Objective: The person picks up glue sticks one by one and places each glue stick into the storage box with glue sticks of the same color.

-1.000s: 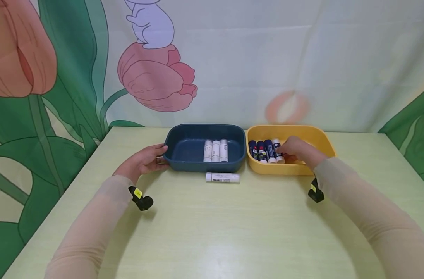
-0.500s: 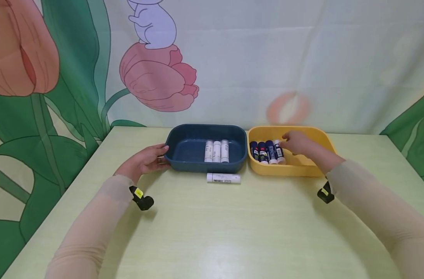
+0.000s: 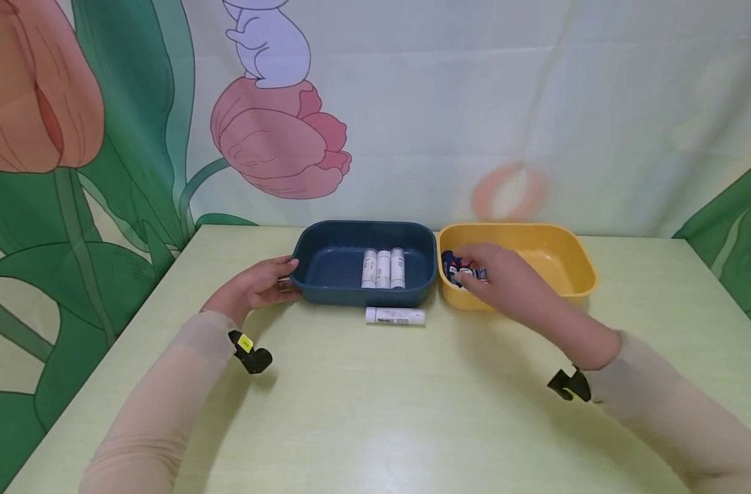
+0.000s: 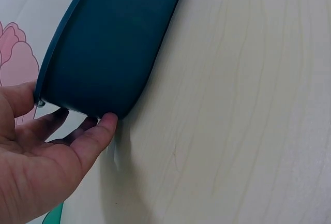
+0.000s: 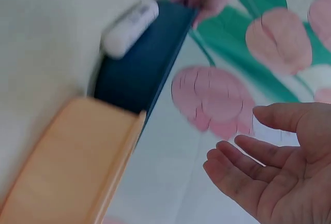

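My left hand holds the left end of a dark blue bin, thumb at the rim and fingers against its outer wall. Three white glue sticks stand side by side at the right inside that bin. Over the left part of a yellow bin hovers my right hand. Its fingers are spread and loosely bent, with nothing between them in the right wrist view. Beneath it, dark blue glue sticks are partly hidden by the hand.
One white glue stick lies sideways on the table, just in front of the blue bin. The two bins stand side by side near the back edge. Behind them hangs a cloth backdrop printed with tulips.
My right hand has left the fourth dark glue stick, drawn back a little, then moved left and toward me over the dark sticks. The left hand and both bins have stayed put.
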`<state>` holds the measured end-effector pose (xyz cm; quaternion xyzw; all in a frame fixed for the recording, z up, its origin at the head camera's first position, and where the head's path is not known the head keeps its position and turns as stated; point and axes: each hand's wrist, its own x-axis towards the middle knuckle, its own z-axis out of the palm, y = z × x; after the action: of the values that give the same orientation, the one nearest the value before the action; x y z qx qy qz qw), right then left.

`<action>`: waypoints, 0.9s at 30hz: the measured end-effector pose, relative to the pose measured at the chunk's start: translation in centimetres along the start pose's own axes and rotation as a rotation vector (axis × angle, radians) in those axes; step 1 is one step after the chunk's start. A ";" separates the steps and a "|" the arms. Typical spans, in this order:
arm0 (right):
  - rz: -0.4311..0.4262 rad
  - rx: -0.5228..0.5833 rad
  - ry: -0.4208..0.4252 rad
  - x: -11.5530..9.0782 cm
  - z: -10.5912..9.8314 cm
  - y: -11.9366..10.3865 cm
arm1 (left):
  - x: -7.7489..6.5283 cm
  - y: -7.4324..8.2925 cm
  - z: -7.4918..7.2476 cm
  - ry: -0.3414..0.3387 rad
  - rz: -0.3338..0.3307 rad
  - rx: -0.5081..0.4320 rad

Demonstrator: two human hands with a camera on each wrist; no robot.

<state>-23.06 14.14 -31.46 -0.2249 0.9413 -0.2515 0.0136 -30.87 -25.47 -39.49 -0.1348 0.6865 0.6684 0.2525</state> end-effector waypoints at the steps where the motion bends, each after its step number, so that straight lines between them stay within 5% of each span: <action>1: -0.006 -0.006 -0.007 -0.3 0.4 -0.3 | 0.0 0.0 0.0 -0.003 0.000 0.002; 14: -0.161 -0.257 -0.203 0.0 6.5 -3.1 | 0.0 -0.1 0.0 -0.005 0.002 0.009; 21: -0.221 -0.342 -0.158 1.4 9.6 -3.4 | -0.1 0.0 0.0 0.000 -0.004 0.004; 27: -0.173 -0.353 -0.181 2.4 11.0 -3.3 | -0.2 0.1 0.2 -0.007 0.002 0.001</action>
<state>-22.29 5.44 -39.33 -0.3252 0.9429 -0.0619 0.0367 -30.75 -25.32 -39.33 -0.1316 0.6859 0.6689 0.2546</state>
